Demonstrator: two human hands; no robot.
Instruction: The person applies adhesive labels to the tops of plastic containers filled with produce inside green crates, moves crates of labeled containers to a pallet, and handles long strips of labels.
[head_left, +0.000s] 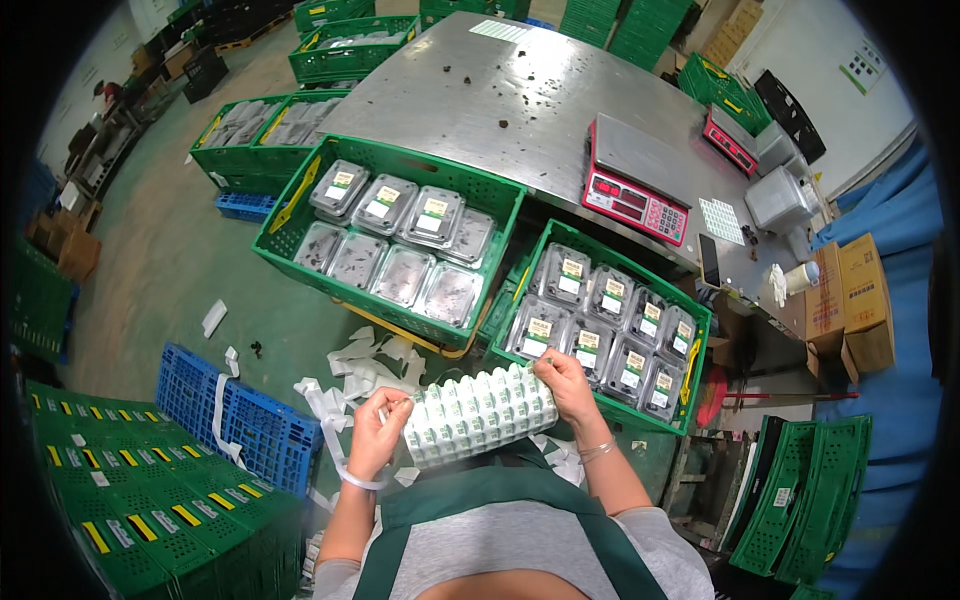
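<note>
Between both hands, in front of my apron, I hold a curved sheet of small white-and-green stickers (480, 412). My left hand (381, 427) pinches its left edge with thumb and fingers. At the upper right corner, my right hand (568, 386) grips the sheet. Just beyond my right hand stands a green plastic crate (694, 360) of clear clamshell boxes (589, 345), each bearing labels. A second green crate (390, 154) to the left has labelled clamshells (433, 217) in its back row. The nearer clamshells (401, 274) there show no label; dark pieces are visible inside.
A steel table (420, 97) carries a red digital scale (637, 180), dark crumbs, a phone (709, 260) and a sticker sheet (721, 219). Torn backing paper (371, 364) litters the floor. Left are a blue plastic pallet (232, 420) and stacked green crates (150, 487); cardboard boxes (847, 300) stand right.
</note>
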